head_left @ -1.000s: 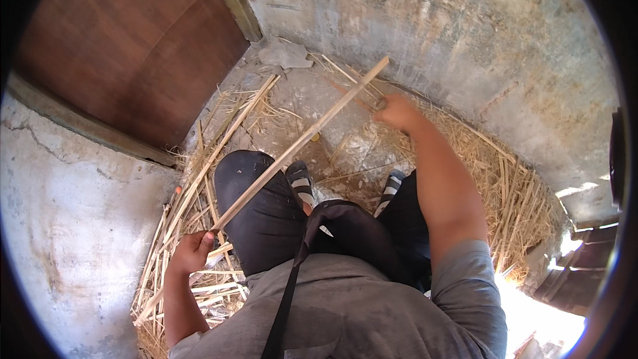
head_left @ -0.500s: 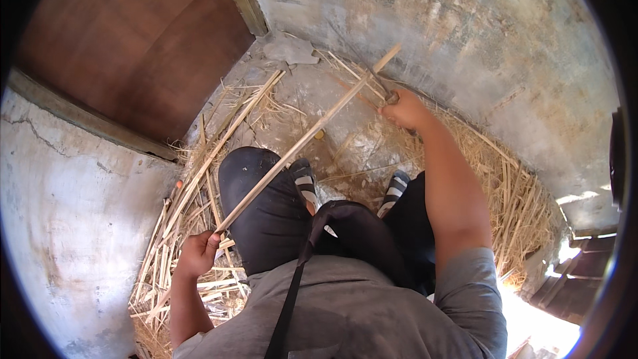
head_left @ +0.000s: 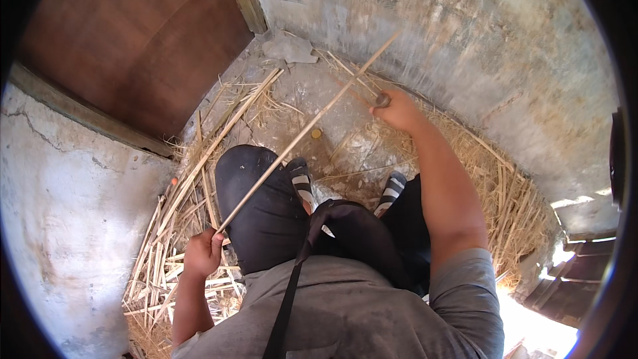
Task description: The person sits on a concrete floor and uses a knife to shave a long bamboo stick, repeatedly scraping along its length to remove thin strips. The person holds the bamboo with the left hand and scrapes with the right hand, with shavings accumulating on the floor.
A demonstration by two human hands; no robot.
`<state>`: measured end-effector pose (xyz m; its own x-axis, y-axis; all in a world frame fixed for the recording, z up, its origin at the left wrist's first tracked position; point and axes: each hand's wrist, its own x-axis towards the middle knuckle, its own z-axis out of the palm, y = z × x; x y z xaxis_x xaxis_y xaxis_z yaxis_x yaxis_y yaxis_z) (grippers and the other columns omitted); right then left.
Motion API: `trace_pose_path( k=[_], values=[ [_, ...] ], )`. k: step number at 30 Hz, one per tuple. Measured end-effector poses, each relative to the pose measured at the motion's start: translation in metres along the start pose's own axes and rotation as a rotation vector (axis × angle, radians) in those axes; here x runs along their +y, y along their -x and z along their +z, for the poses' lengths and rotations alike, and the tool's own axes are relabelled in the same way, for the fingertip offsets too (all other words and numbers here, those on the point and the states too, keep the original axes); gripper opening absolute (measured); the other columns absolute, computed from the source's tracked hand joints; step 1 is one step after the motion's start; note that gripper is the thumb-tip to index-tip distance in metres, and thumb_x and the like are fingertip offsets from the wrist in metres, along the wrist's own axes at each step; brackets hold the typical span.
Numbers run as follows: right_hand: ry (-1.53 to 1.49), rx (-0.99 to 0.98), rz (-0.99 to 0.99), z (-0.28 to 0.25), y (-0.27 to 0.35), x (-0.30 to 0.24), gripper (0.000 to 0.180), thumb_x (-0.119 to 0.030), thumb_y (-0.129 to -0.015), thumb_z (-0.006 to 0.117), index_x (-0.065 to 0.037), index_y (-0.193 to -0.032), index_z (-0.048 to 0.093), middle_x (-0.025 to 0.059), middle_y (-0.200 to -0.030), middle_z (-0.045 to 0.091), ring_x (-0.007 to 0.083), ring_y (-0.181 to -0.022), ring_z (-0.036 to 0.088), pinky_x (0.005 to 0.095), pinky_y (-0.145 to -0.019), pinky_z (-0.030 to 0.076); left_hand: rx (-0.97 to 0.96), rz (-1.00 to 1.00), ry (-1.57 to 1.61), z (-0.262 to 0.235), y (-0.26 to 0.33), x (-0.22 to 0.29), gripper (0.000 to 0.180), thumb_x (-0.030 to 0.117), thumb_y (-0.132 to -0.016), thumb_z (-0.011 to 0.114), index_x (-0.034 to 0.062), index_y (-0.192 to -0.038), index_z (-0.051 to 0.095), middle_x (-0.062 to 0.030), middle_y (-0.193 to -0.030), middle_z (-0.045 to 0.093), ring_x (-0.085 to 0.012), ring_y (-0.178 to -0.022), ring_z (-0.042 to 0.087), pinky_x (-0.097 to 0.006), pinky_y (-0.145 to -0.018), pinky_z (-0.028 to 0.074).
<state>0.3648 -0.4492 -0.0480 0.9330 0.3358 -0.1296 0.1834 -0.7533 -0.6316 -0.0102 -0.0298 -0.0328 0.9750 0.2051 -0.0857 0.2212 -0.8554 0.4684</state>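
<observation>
My left hand (head_left: 201, 252), at 7 o'clock, has fingers closed on the near end of a long cane stalk (head_left: 302, 134), which slants to 1 o'clock. Right hand (head_left: 397, 110) grips a dark-handled tool (head_left: 382, 100) against it. Concrete floor (head_left: 332, 103) strewn with straw (head_left: 505, 193); plastered walls (head_left: 478, 46), brown door (head_left: 133, 33) at 11 o'clock.

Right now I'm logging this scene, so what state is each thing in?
Stick: lifted, slanting across the knee, held near both ends.
Left hand: closed on the stick's lower end.
Right hand: gripping a small dark tool against the stick.
Straw: strewn loose on the floor.
Door: shut.
</observation>
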Motion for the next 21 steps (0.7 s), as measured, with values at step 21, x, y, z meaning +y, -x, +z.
trace_pose_path(
  k=[21],
  values=[
    [0.151, -0.157, -0.334, 0.040, 0.011, -0.020, 0.057, -0.031, -0.084, 0.079, 0.009, -0.122, 0.064, 0.0219, -0.092, 0.071, 0.0295, -0.082, 0.071, 0.0407, -0.071, 0.056, -0.003, -0.001, -0.178, -0.016, -0.003, 0.020, 0.050, 0.049, -0.102, 0.058, 0.0030, -0.082, 0.057, -0.0220, -0.063, 0.060, -0.0467, -0.063, 0.063, -0.052, -0.056, 0.048]
  ],
)
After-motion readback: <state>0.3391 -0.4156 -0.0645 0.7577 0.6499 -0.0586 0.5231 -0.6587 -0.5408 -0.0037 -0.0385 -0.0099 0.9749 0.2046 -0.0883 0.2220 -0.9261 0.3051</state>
